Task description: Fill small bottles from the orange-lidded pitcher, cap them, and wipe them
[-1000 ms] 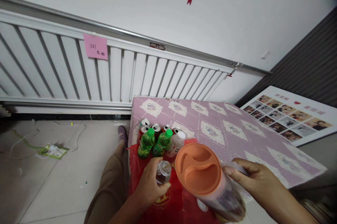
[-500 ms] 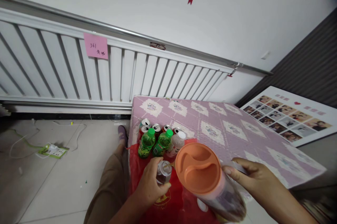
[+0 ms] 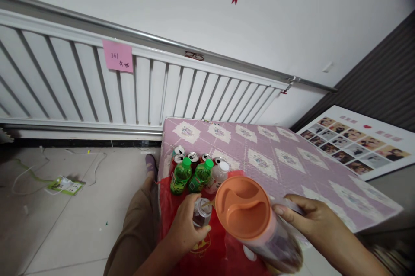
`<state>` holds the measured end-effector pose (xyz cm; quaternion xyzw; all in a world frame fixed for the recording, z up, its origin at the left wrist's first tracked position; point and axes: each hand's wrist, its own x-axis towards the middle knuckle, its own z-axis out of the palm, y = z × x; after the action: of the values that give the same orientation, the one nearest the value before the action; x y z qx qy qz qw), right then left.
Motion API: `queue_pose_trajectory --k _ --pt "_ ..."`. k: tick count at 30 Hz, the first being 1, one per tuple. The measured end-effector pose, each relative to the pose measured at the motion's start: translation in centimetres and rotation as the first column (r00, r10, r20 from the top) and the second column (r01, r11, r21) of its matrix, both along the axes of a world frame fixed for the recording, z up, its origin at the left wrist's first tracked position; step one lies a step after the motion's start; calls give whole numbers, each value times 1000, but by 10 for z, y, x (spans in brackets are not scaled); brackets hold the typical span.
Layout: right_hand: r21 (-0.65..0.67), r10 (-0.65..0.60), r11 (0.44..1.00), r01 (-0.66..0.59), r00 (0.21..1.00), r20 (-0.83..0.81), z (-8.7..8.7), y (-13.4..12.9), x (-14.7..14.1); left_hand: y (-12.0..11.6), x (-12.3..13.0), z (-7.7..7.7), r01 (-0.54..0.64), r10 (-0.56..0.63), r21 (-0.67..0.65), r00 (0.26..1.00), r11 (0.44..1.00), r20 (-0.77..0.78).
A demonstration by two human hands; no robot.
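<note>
My left hand [image 3: 184, 226] is wrapped round a small clear bottle [image 3: 202, 216] with an open mouth, holding it upright over red plastic. My right hand [image 3: 308, 215] grips the handle of a clear pitcher [image 3: 275, 241] with an orange lid [image 3: 243, 207]. The pitcher is tilted left, dark liquid inside, and a thin brownish stream runs from its spout into the bottle mouth. Just beyond stand two green bottles [image 3: 180, 177] with green caps and a white-capped bottle [image 3: 218, 176]. Several opened drink cans [image 3: 193, 158] stand behind them.
A red plastic sheet [image 3: 223, 252] lies on the purple patterned mattress [image 3: 259, 159], with a white round cap [image 3: 249, 252] near the pitcher. A white radiator [image 3: 181, 90] lines the wall. A photo board [image 3: 359, 142] leans at right; a power strip [image 3: 66, 185] lies on the floor.
Both hands, the bottle and the pitcher stay almost where they were. The stream still runs; the pitcher's lid has shifted very slightly left.
</note>
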<state>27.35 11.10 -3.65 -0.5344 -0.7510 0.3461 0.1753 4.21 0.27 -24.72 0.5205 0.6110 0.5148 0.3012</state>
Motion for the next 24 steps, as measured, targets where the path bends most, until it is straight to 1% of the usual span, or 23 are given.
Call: queue_pose_trajectory --k 4,7,13,16,20,22,24 --pt "45 -8 999 6 1000 29 -1 -1 1 0 1 1 -2 2 -6 1000 1000 -1" --pt "55 -5 998 3 999 34 -1 -2 1 0 1 2 -2 2 -10 1000 1000 1" --pt "-21 18 1000 -18 1000 12 -6 -4 -2 0 0 2 0 0 -14 1000 1000 7" --pt "-6 14 1000 -14 1000 -22 -13 -6 -4 -1 -2 1 -1 1 -7 1000 1000 7" --pt "19 -47 999 49 992 -120 -27 -7 1 -1 -4 0 0 0 -25 1000 1000 1" --pt "37 -104 993 114 974 -201 -35 -6 8 -1 -5 0 -3 3 -36 1000 999 3" --pt "97 -165 974 203 939 -302 -43 -2 15 -2 -6 1 -7 8 -31 1000 999 7"
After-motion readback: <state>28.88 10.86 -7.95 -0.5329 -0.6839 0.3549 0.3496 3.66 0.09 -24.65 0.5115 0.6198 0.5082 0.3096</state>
